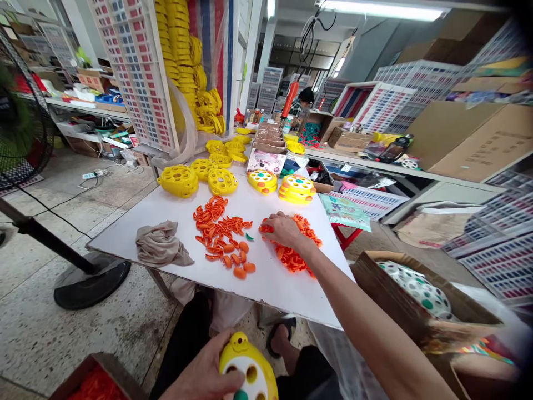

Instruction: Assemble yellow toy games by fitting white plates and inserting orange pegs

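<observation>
Low at the front, over my lap, my left hand grips a yellow plastic toy shell with a white holed face and a small animal head. The thumb lies across its face, where a green spot shows. My right hand reaches over the white table into a heap of small orange plastic pieces. Its fingers curl down around orange pieces at the heap's left edge; the fingertips are partly hidden. Left of it lie a looser spread of curved orange pieces, several rounded orange pieces and one green piece.
A crumpled grey cloth lies on the table's left. Yellow shells and white-faced shells stand behind, beside a divided carton. An open box is at right, a fan stand at left. Another person is far back.
</observation>
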`<state>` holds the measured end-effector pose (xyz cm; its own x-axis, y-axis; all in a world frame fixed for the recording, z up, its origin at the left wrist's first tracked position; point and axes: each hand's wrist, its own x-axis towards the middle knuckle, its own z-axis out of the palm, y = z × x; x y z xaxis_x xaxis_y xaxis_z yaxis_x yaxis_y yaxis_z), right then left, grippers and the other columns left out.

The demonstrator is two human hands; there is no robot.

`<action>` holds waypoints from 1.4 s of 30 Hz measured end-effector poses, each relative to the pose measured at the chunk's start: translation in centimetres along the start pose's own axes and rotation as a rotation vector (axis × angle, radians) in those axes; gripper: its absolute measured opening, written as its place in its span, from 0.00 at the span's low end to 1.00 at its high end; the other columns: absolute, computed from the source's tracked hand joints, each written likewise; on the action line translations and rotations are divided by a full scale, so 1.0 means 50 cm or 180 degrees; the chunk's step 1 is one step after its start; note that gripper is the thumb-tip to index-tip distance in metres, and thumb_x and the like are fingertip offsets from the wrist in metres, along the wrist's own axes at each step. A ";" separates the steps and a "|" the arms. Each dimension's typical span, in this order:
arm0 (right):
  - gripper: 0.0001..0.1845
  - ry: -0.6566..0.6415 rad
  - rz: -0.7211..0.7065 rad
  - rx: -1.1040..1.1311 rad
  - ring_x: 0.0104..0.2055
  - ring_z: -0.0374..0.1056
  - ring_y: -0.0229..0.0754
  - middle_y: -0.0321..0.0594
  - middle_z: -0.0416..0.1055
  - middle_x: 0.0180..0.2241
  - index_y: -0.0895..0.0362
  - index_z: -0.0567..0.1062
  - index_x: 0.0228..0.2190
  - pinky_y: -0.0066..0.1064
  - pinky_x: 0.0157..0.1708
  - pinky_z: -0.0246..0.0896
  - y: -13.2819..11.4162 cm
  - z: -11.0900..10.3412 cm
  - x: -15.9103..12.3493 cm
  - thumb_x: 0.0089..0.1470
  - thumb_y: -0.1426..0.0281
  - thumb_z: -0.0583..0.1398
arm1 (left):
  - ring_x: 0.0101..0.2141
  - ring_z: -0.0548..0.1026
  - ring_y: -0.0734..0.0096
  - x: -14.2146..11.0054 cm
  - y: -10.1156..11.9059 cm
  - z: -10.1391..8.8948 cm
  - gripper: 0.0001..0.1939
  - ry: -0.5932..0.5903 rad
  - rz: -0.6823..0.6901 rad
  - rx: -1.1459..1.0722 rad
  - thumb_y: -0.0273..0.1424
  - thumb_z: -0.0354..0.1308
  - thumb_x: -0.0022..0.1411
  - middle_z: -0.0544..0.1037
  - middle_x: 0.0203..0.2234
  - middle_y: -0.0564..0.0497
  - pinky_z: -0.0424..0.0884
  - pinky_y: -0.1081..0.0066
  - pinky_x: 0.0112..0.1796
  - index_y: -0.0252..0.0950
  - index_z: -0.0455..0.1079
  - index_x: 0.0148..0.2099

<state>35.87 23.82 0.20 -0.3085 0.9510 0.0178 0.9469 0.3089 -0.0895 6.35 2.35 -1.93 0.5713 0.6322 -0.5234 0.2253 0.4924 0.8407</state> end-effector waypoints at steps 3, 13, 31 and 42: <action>0.18 0.0013 0.0065 -0.0068 0.50 0.68 0.54 0.49 0.79 0.45 0.54 0.81 0.46 0.38 0.48 0.63 -0.016 0.008 0.012 0.60 0.58 0.63 | 0.29 0.68 0.73 0.000 -0.005 0.000 0.18 -0.0006 -0.0001 0.0012 0.27 0.61 0.48 0.70 0.28 0.57 0.62 0.74 0.29 0.37 0.65 0.43; 0.16 0.0044 0.0248 -0.0167 0.48 0.71 0.51 0.46 0.80 0.41 0.53 0.83 0.38 0.35 0.47 0.61 -0.027 0.007 -0.002 0.65 0.61 0.56 | 0.30 0.69 0.71 0.000 -0.016 -0.007 0.17 0.0027 0.0042 0.0161 0.27 0.61 0.49 0.71 0.28 0.57 0.63 0.73 0.31 0.38 0.65 0.43; 0.14 0.0515 0.0555 0.1670 0.46 0.74 0.51 0.50 0.81 0.41 0.56 0.79 0.45 0.40 0.49 0.65 -0.040 0.015 0.022 0.63 0.65 0.58 | 0.32 0.70 0.70 0.005 -0.043 -0.021 0.19 0.0010 0.0142 0.0024 0.29 0.64 0.49 0.72 0.31 0.56 0.64 0.73 0.32 0.37 0.66 0.45; 0.24 0.0431 0.0587 0.4753 0.33 0.73 0.38 0.43 0.80 0.41 0.54 0.81 0.46 0.33 0.38 0.72 -0.125 -0.017 -0.180 0.52 0.54 0.69 | 0.35 0.74 0.67 -0.009 0.020 -0.028 0.24 0.0146 0.0333 0.0252 0.36 0.65 0.54 0.75 0.36 0.53 0.69 0.72 0.33 0.37 0.65 0.52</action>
<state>32.80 13.35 1.46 -0.1097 0.9937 -0.0247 -0.0144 -0.0265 -0.9995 5.20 3.40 -1.05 0.5586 0.7053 -0.4365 0.2290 0.3747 0.8984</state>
